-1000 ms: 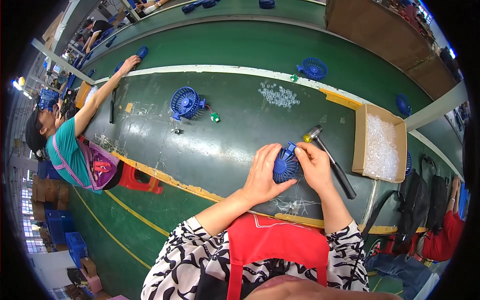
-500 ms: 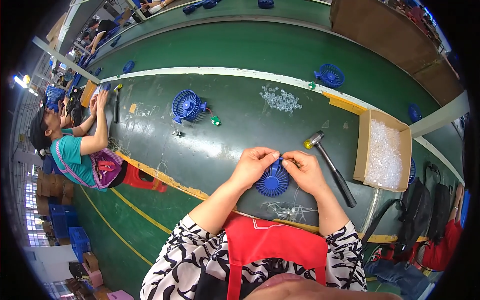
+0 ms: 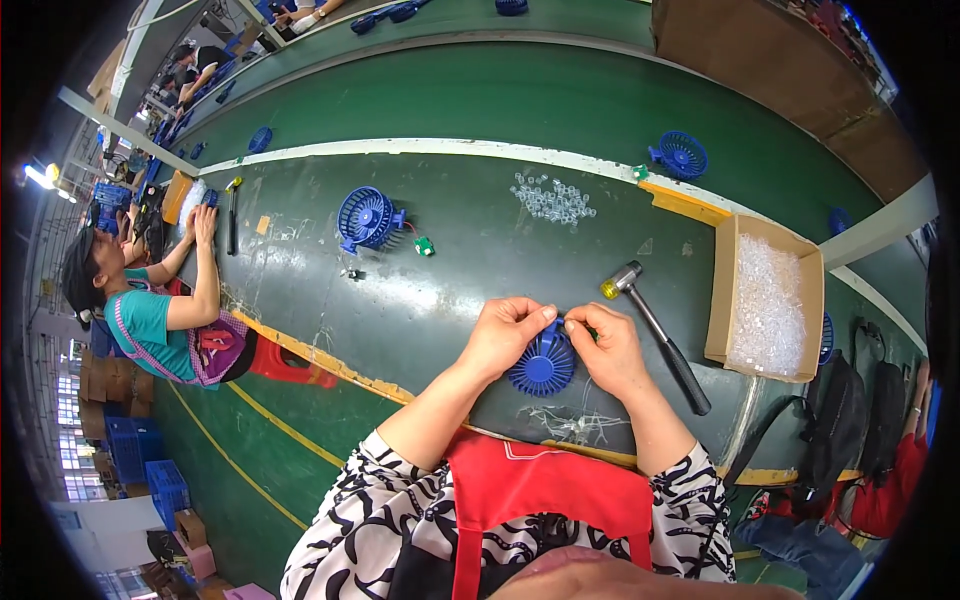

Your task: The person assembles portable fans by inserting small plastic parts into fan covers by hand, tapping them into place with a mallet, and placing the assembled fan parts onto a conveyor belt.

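In front of me a round blue slatted fan head (image 3: 542, 371) lies close to the table's near edge, its neck pointing away from me. My left hand (image 3: 511, 334) pinches the left side of that neck between thumb and fingertips. At the neck's right side my right hand (image 3: 607, 345) is closed too, thumb against forefinger, and a bit of green shows behind its fingers. Exactly what the fingertips press on is hidden. Farther left stands another blue fan head (image 3: 367, 217), with a small green circuit board (image 3: 424, 246) wired to it.
A hammer (image 3: 655, 332) with a black handle lies right of my hands. Beyond it stands a cardboard box (image 3: 717, 290) of small clear plastic pieces; loose clear pieces (image 3: 553, 198) lie farther off. Thin scraps (image 3: 580, 424) lie near me. A co-worker (image 3: 165, 300) sits at left.
On the green belt, the far-right blue fan head has shifted right. The co-worker's hands have moved a little. My two hands keep nearly the same hold on the fan head.
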The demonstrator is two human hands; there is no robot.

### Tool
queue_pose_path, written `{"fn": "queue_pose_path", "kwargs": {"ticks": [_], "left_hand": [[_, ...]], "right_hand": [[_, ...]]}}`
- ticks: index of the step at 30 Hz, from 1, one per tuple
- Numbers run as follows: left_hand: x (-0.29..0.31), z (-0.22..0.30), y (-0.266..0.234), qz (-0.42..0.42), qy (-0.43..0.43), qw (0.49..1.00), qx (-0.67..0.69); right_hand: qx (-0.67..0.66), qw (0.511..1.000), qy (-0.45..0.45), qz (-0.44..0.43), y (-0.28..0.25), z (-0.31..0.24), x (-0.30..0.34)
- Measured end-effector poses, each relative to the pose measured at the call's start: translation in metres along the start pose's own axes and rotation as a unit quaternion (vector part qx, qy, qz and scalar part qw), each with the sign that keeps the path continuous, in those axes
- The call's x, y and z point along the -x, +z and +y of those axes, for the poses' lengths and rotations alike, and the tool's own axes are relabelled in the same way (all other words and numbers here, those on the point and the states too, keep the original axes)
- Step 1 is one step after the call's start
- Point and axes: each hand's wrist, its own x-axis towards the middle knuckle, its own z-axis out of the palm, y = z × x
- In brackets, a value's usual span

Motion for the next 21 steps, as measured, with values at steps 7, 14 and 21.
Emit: {"fn": "queue_pose_path", "kwargs": {"ticks": [7, 14, 21], "left_hand": [[-0.001, -0.002, -0.003, -0.006, -0.001, 1.0, 0.018], [-0.002, -0.004, 0.004, -0.015, 0.036, 0.998, 0.041], [-0.048, -0.003, -0.008, 0.115, 0.256, 0.945, -0.167]], "right_hand": [[-0.033, 0.998, 0.043, -0.023, -0.002, 0.002, 0.0], [-0.053, 0.996, 0.032, -0.066, -0.005, -0.001, -0.001], [-0.057, 0.998, 0.011, -0.028, -0.007, 0.006, -0.001]]}}
